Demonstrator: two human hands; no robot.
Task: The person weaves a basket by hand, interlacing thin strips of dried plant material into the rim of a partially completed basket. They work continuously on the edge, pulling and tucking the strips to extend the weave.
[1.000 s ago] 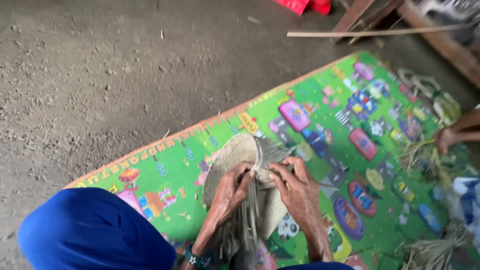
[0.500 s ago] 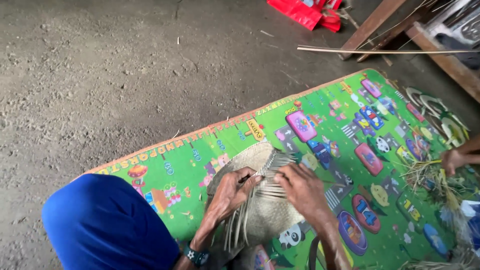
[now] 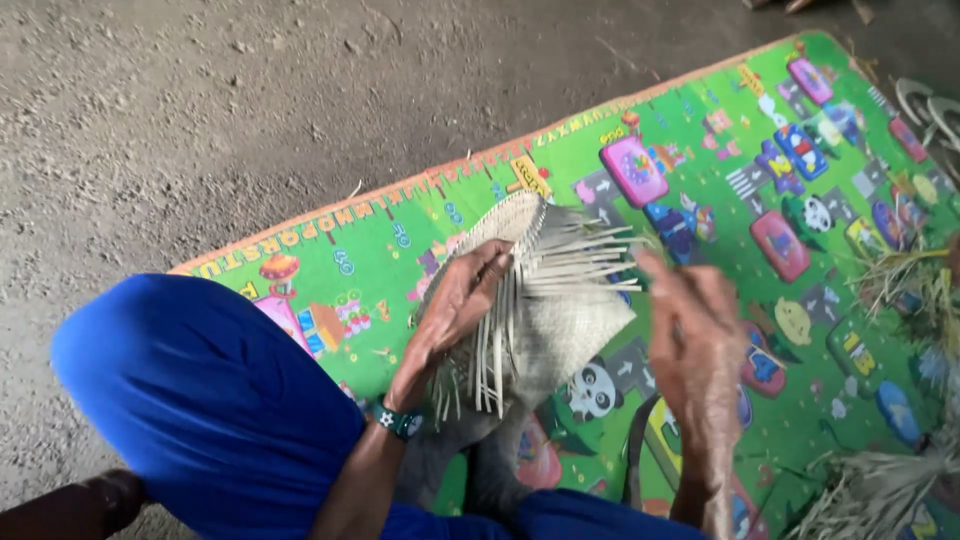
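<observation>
Mat, floor and loose fibre

A bright green play mat (image 3: pixel 700 150) with cartoon pictures and an orange letter border lies on a grey dirt floor (image 3: pixel 200 110). Dry straw (image 3: pixel 900 290) is heaped at its right edge, more at the lower right corner; blue cloth (image 3: pixel 210 400) covers a knee.

The half-woven palm-leaf mat piece (image 3: pixel 540 300) was pale straw in colour, with a tight plaited body curving up to a rounded far-left edge. Loose unwoven strips fanned out from it to the right and hung down along its near side. It stood tilted on edge at the scene's centre, above the colourful play mat (image 3: pixel 700 180).
</observation>
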